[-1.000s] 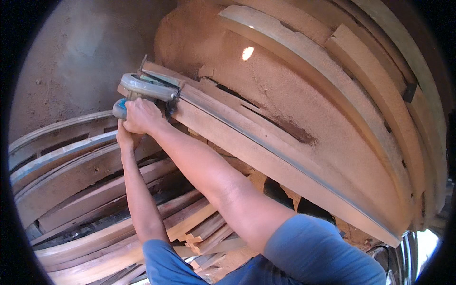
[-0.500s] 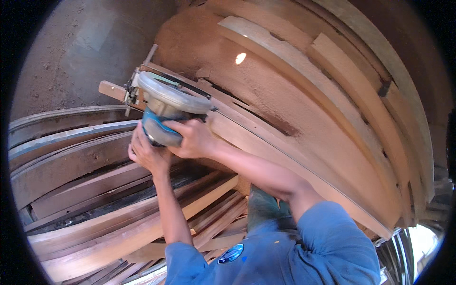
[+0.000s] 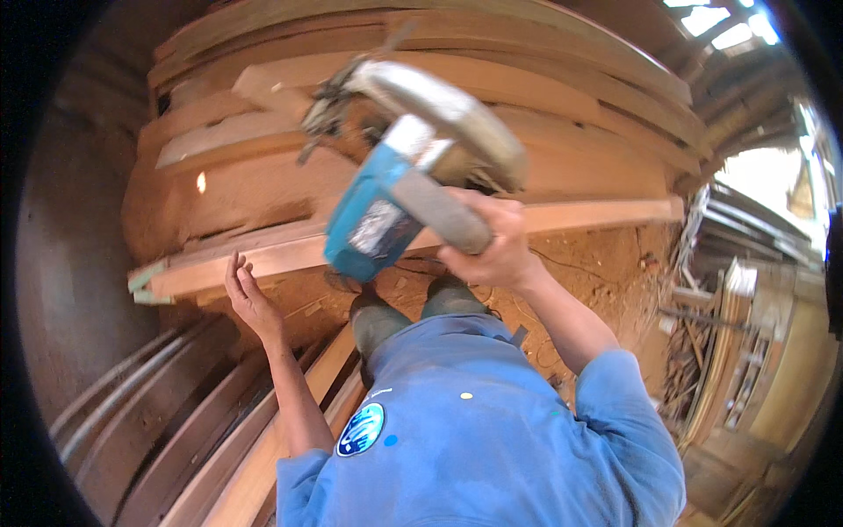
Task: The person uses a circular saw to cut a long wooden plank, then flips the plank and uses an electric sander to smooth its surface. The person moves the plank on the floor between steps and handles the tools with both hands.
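Note:
A circular saw with a teal motor housing and a pale metal blade guard is lifted in front of me, blurred by motion. Wrapped round its grey handle is my right hand, which carries the saw alone. My left hand is empty, its fingers stretched upward near the left end of a long pale board. Whether the fingertips touch that board I cannot tell. The board runs left to right below the saw, and the saw hides part of it. Greenish colour marks the board's left end.
Beyond the board lies a stack of long timber planks dusted with sawdust. More long boards lean at my lower left. A cord crosses the brown floor near my legs. Wood pieces and panels stand on the right.
The saw has been raised off the wood and swung toward the right, closer to me. My left hand has come away from it. My view has turned, bringing the right-hand floor into sight.

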A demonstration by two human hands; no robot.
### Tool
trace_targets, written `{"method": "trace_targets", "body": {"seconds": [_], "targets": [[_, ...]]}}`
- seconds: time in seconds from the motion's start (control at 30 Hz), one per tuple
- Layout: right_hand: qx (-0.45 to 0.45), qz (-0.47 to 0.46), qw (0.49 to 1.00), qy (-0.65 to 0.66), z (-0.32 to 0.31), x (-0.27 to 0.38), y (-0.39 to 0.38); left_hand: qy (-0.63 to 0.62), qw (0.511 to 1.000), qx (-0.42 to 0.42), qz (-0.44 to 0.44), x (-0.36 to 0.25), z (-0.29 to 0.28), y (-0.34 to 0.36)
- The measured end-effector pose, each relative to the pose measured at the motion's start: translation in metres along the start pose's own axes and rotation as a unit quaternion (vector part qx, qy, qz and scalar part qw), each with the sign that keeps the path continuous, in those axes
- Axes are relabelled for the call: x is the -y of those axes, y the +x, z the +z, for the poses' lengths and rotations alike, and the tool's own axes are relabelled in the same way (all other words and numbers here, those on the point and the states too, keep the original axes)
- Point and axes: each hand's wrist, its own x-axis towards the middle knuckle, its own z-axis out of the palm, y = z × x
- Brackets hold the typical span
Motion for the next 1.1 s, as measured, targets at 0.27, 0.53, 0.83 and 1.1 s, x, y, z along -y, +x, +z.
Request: {"method": "trace_targets", "body": {"seconds": [0.27,0.53,0.83,1.1], "targets": [[-0.275,0.240,0.911,-0.190,-0.281,-0.014,-0.274,0.037,0.945,0.101,-0.308,0.055,0.177,-0.159],[-0.443,0.417,0.718,-0.338,-0.373,-0.019,-0.528,-0.162,0.812,0.067,-0.557,0.073,0.316,-0.235],[-0.575,0.608,0.486,-0.251,-0.271,-0.004,-0.698,-0.116,0.808,0.126,-0.564,0.077,0.411,-0.225],[-0.612,0.657,0.375,-0.229,-0.152,-0.035,-0.725,-0.122,0.788,0.050,-0.602,0.115,0.427,-0.182]]}}
